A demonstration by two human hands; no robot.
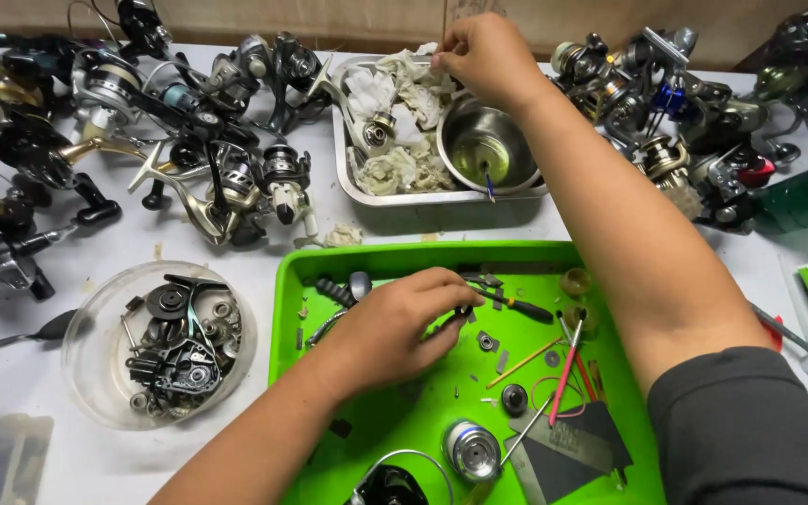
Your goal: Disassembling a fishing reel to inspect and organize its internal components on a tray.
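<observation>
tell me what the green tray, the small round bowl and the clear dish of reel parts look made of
Green tray: likely plastic, with a uniform bright colour, a soft sheen and rounded moulded rims.
Small round bowl: looks like stainless steel, silvery with mirror-like reflections on its inner wall; it holds yellowish liquid.
Clear dish: transparent, with the table showing through its wall; plastic or glass cannot be told.
</observation>
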